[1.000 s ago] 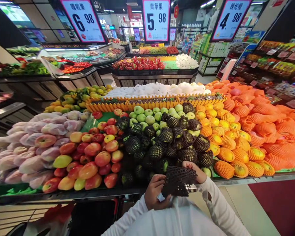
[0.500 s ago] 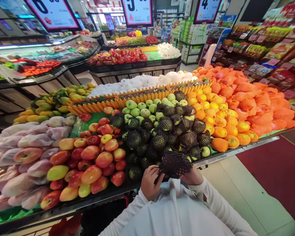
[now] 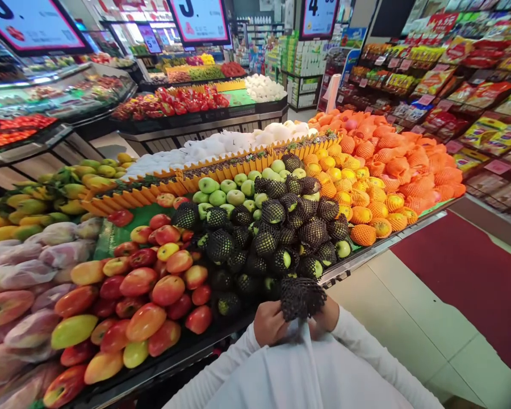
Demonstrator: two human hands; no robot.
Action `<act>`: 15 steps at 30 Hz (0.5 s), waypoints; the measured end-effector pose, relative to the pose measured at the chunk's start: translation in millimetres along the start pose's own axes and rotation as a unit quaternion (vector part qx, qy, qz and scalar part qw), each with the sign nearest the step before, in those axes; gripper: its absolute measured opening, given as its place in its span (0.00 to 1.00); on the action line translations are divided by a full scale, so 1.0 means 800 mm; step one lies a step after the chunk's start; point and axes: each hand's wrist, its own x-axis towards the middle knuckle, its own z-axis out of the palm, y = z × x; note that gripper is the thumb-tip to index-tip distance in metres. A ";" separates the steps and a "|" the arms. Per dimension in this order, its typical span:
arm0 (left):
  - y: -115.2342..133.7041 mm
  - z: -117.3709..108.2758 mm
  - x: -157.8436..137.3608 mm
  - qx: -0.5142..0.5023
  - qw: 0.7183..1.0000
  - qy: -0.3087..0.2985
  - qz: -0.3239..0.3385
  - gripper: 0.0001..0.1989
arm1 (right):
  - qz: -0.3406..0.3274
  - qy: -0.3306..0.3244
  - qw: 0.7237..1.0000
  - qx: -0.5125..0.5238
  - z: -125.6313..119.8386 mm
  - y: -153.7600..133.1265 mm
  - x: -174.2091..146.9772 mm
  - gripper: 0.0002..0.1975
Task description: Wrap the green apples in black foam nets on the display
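A bunched black foam fruit net (image 3: 301, 298) is between my two hands, close to my chest at the display's front edge. My left hand (image 3: 271, 324) is closed on its left side, fingers curled inward. On the other side my right hand (image 3: 327, 315) grips it, its fingertips mostly hidden behind the mesh. Whether any fruit sits inside the net cannot be made out. Just beyond lie green apples in black nets (image 3: 275, 241), with bare green apples (image 3: 234, 196) behind them.
Red apples (image 3: 147, 321) are heaped to the left, beside wrapped fruit (image 3: 29, 318). Oranges in orange nets (image 3: 361, 196) and larger orange-netted fruit (image 3: 400, 150) fill the right. A metal edge (image 3: 366, 255) runs along the stand's front. Snack shelves (image 3: 464, 85) stand farther right.
My view has turned to the right, so the display shifts left. The net is now lower and more bunched, with both hands drawn closer to my body.
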 end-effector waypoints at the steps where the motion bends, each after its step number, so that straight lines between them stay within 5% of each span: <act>1: 0.001 0.001 0.002 0.002 1.000 0.003 -0.015 0.20 | -0.014 -0.006 1.000 -0.005 0.003 -0.003 0.001 0.17; 4: 0.003 0.001 0.010 0.009 0.995 0.014 -0.095 0.13 | -0.009 0.016 1.000 -0.008 -0.002 -0.012 0.005 0.17; 6: 0.005 0.002 0.016 0.003 0.987 0.020 -0.162 0.12 | 0.070 0.091 0.991 0.064 -0.018 -0.016 0.009 0.13; 9: 0.006 0.008 0.023 -0.028 0.978 0.007 -0.205 0.14 | 0.198 0.192 0.938 0.210 -0.047 -0.014 0.019 0.09; 15: 0.010 0.033 0.041 -0.058 0.980 -0.058 -0.180 0.09 | 0.255 0.155 0.890 0.344 -0.081 -0.016 0.046 0.29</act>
